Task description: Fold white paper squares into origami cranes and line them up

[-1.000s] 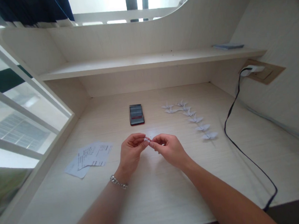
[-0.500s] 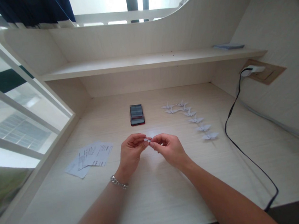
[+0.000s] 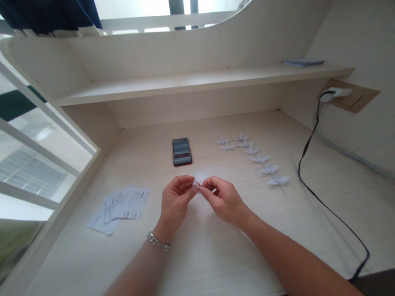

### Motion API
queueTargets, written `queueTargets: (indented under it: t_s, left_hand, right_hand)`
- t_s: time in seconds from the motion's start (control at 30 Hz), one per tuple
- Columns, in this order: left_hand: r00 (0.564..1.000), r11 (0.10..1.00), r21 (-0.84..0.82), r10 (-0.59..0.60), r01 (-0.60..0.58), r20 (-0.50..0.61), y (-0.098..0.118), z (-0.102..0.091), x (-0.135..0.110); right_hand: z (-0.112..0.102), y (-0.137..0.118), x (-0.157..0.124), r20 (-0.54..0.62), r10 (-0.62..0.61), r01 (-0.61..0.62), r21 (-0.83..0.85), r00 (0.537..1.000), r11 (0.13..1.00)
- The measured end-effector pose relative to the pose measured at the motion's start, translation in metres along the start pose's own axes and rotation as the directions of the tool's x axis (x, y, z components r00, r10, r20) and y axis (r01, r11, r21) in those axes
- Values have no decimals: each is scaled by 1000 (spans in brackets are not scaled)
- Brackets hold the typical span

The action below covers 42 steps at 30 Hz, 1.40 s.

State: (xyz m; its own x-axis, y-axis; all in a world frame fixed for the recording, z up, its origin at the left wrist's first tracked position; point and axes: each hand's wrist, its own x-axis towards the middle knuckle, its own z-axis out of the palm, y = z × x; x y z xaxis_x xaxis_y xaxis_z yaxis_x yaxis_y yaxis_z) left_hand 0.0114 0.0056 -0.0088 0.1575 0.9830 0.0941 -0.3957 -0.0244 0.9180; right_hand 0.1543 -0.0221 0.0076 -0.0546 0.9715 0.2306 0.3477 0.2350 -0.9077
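Observation:
Above the middle of the desk, my left hand (image 3: 177,198) and my right hand (image 3: 223,199) meet at the fingertips. Both pinch a small piece of folded white paper (image 3: 196,184), mostly covered by the fingers, so its exact shape is hard to make out. A silver chain bracelet (image 3: 158,241) circles my left wrist. To the right of my hands, several white paper cranes (image 3: 259,159) stand in a curved row. Printed paper sheets (image 3: 128,203) lie overlapping on the left of the desk.
A phone (image 3: 181,151) lies beyond my hands. On the right, a black cable (image 3: 309,188) runs from a wall socket (image 3: 355,95) down over the desk edge. A shelf (image 3: 177,84) spans the back, with a thin flat item (image 3: 304,62) on it. White bars (image 3: 23,118) border the left side.
My fingers have shifted slightly around the small folded paper, which now shows at a different angle. The view has moved a little; the cranes, phone and sheets stay in place.

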Motion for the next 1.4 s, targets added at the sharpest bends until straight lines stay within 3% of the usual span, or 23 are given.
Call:
queueTargets:
  t_s: [0.2,0.53,1.0,1.13,1.27,1.4]
  left_hand:
    - [997,995,-57,-77,78,7,1,2,-1]
    - [987,986,-99,-144,137,-71,4,5,-3]
    - [987,989,15,-147,148,-64,-1,6,-3]
    - [986,987,30,-155,157,-68,-2,4,-3]
    - [984,984,26,-177,178,-26,-2,3,-3]
    - [983,983,12,-181,181,11,-1,1,-3]
  right_hand:
    - [-1,0,-1,18,-33,34,-64,999,997]
    - [3,15,6,51,128,-135,165,990,977]
    - [0,6,3,-30,12,-13,-23,999,1000]
    - [-1,9,6,19,98,-100,142,995,985]
    - [-3,12,10,150,212,-255,413,966,874]
    - [-6,12,12,230,248,-335,527,941,781]
